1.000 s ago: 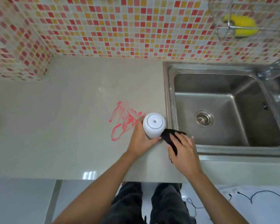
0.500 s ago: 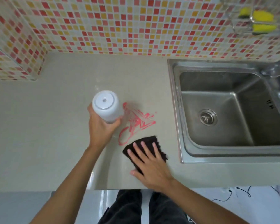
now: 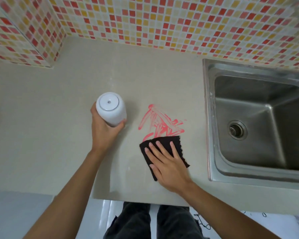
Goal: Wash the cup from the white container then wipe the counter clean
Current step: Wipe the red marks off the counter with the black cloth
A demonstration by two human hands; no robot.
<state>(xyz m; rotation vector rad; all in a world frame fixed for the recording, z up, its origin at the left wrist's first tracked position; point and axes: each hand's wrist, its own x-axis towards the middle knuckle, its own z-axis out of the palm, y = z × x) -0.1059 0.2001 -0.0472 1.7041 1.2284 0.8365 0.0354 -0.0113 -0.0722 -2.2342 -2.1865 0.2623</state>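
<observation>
Nearest me, my right hand (image 3: 169, 166) is lying flat with its fingers straight and spread, pressing a black cloth (image 3: 164, 139) onto the beige counter (image 3: 42, 135). The cloth's far edge is just touching the near end of a red smear (image 3: 160, 124), which is streaking the counter just beyond those fingertips. To the left of that, my left hand (image 3: 104, 131) is curling its fingers and thumb round the white cup (image 3: 110, 109), gripping its lower side. The cup is standing base-up, so its inside is hidden from me; it is looking smooth and glossy, with a recessed ring and a small dot on its base. I cannot tell whether it is touching the counter. To the right of my right hand, the steel sink (image 3: 207, 118) is showing its drain strainer (image 3: 237, 129) in the basin. Beyond both hands, the mosaic tile wall (image 3: 162, 23) is rising.
</observation>
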